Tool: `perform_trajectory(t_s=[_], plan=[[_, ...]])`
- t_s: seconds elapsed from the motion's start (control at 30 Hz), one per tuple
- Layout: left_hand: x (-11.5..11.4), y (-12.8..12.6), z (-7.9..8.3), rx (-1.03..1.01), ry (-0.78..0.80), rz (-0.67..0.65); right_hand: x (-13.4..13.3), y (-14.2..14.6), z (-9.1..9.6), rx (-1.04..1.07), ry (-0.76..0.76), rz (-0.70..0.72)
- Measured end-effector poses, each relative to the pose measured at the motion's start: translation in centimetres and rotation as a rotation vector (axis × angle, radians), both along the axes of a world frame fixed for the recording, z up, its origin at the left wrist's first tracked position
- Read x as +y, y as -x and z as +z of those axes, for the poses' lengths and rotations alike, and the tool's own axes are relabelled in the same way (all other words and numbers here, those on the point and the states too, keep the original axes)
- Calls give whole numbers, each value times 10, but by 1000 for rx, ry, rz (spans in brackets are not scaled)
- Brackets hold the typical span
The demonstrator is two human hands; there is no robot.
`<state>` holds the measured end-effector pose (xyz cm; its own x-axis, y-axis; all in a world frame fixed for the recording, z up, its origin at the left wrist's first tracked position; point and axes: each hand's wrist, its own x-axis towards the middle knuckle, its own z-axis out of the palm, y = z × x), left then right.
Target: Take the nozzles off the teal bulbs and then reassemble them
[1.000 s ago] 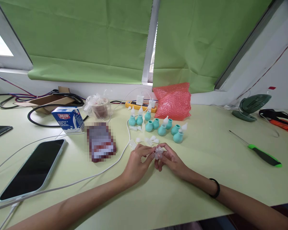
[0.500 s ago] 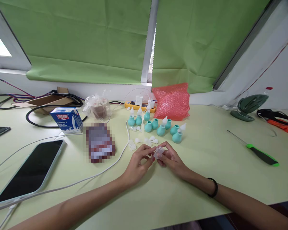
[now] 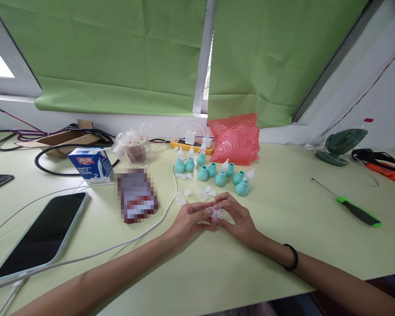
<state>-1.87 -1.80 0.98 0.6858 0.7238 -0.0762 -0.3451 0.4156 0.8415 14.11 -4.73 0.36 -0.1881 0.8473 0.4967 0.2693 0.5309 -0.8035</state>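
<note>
Left hand point(image 3: 188, 221), right hand point(image 3: 239, 220) — lower than before — clear cap point(image 3: 218, 213) between

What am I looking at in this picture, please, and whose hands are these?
There is no machine here: a person wears a camera on the head, looking forward and down, so the two bare arms entering from below are the wearer's own. The left hand and right hand meet in the middle and together pinch a small clear plastic piece over the pale yellow-green tabletop. Just beyond lie loose white plastic tips and a cluster of teal rubber bulbs, some with white tips fitted. On the left lie a black smartphone and a blue-and-white milk carton; on the right, a green-handled screwdriver. A pink bubble-wrap bag sits at the back.
</note>
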Motion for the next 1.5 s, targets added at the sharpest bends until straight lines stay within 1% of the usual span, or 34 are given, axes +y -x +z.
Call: perform_trajectory(t_s=[0.13, 0.27, 0.4, 0.53, 0.7, 0.93, 1.03, 1.13, 1.3, 1.4, 1.5], plan=[[2, 2, -2, -18, -24, -23, 1, -1, 0, -1, 1, 28], [2, 3, -2, 31, -38, 16, 1, -3, -1, -35, 8, 19], [3, 3, -1, 89, -113, 35, 2, -3, -3, -45, -2, -5], [4, 2, -3, 101, -151, -3, 2, -4, -3, -31, -8, -3], [5, 4, -3, 171, -252, -38, 1, -3, -4, -12, 22, 8], [6, 4, 2, 187, -293, 6, 2, -3, -3, 17, 57, 9], [6, 5, 2, 166, -334, 26, 2, -3, -2, 0, 37, -22], [7, 5, 1, 171, -341, 37, 3, -3, -3, 0, 3, -64], [9, 5, -1, 223, -331, 73, 5, -3, -5, 0, 5, -76], [10, 5, 0, 227, -365, 62, 5, -3, -4, -5, 21, -70], [10, 6, 2, 228, -355, 43, 4, -3, -3, 0, 36, -54]])
